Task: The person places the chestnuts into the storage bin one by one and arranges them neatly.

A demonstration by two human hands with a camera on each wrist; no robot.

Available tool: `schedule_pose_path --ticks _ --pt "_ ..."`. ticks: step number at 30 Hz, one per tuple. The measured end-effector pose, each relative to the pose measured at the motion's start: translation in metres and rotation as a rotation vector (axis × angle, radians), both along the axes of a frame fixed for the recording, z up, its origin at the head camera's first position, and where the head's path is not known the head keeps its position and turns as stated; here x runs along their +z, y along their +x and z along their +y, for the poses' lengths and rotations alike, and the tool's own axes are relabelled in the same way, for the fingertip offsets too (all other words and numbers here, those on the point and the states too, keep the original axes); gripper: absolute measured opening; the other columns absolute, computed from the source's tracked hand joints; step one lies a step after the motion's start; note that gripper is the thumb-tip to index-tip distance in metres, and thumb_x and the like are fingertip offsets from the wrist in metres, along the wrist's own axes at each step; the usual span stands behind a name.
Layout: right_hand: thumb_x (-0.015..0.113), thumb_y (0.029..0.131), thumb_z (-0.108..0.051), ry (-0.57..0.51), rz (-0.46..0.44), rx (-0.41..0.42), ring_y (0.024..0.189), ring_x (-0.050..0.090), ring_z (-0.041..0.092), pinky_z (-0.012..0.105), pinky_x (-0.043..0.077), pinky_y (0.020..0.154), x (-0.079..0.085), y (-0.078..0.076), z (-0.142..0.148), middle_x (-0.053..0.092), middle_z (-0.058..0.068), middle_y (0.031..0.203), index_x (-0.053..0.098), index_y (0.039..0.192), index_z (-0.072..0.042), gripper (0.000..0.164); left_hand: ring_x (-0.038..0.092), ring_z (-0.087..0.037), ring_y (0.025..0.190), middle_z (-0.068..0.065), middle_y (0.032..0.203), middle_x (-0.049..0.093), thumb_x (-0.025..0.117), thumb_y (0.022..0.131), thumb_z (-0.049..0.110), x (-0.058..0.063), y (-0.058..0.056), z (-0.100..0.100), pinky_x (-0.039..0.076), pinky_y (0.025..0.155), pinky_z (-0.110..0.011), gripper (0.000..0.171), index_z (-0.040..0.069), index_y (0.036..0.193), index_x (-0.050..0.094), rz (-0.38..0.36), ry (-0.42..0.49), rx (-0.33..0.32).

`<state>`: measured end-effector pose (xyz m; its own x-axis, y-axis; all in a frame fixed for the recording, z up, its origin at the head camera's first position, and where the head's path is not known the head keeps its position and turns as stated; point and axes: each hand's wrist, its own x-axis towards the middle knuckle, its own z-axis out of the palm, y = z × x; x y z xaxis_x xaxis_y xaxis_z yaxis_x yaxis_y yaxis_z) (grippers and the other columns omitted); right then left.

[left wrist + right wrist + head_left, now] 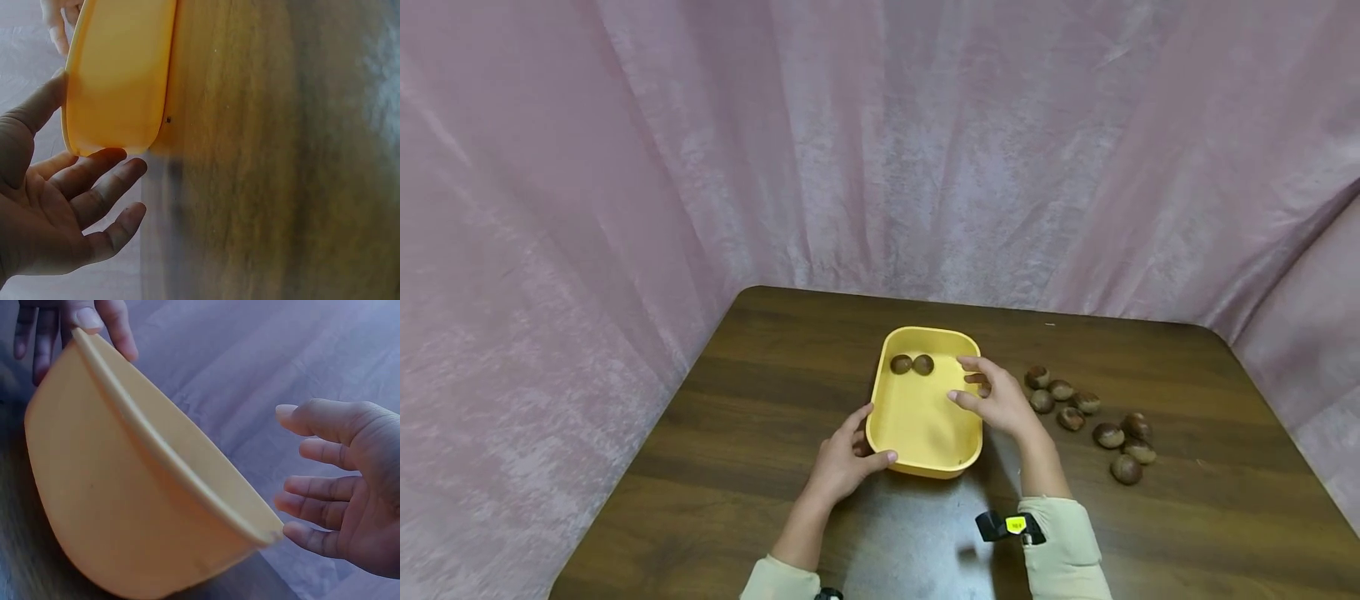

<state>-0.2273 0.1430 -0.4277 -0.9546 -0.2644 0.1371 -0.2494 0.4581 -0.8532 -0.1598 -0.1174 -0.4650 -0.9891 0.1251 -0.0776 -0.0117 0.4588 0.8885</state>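
Note:
A yellow rectangular plastic tub [917,425] with rounded corners rests on the table, two brown chestnuts [922,364] side by side near its far end. My left hand [841,463] holds its near left corner, thumb on the near rim and forefinger at the left side; in the left wrist view, the other fingers [119,231] spread out below the tub. Over the tub's right rim hovers my right hand [997,402], fingers loosely bent and apart. In the right wrist view nothing lies between that hand's thumb [319,419] and fingers.
Several loose chestnuts [1086,402] lie in a scattered group on the table right of the tub, beyond my right hand. The dark wooden table [737,400] ends at its far edge against a pink curtain [925,167].

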Motion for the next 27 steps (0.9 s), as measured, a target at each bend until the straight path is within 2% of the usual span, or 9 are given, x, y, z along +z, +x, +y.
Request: schedule_pose_path --ticks 6,10,18,27 --pt "0.073 0.082 -0.017 -0.072 0.017 -0.018 0.11 0.052 0.037 0.048 0.041 0.089 -0.003 0.009 0.013 0.054 0.021 0.12 0.049 0.131 -0.002 0.057 0.061 -0.028 0.097 -0.021 0.115 0.06 0.08 0.074 0.03 0.001 -0.002 -0.001 0.048 0.078 -0.042 0.081 0.015 0.142 0.037 0.018 -0.016 0.0" --pt "0.073 0.082 -0.018 -0.081 0.028 -0.028 0.108 0.053 0.038 0.051 0.04 0.089 -0.006 0.015 0.022 0.054 0.023 0.118 0.048 0.131 0.0 0.058 0.061 -0.028 0.096 -0.021 0.115 0.06 0.08 0.074 0.029 0.0 -0.002 -0.002 0.048 0.077 -0.041 0.081 0.015 0.142 0.038 0.015 -0.019 0.004" --pt "0.072 0.083 -0.02 -0.117 -0.009 -0.069 0.114 0.049 0.036 0.052 0.038 0.091 -0.015 0.025 0.039 0.051 0.021 0.124 0.047 0.132 -0.003 0.058 0.061 -0.028 0.097 -0.022 0.116 0.059 0.081 0.073 0.03 -0.002 -0.001 -0.003 0.048 0.078 -0.041 0.082 0.017 0.142 0.039 0.003 -0.008 0.022" --pt "0.072 0.084 -0.021 -0.097 -0.022 -0.138 0.115 0.048 0.036 0.051 0.038 0.091 -0.023 0.035 0.059 0.05 0.02 0.126 0.046 0.133 -0.003 0.059 0.062 -0.029 0.096 -0.023 0.115 0.059 0.08 0.074 0.028 -0.003 -0.002 -0.003 0.05 0.074 -0.039 0.082 0.015 0.142 0.037 0.008 0.026 0.008"
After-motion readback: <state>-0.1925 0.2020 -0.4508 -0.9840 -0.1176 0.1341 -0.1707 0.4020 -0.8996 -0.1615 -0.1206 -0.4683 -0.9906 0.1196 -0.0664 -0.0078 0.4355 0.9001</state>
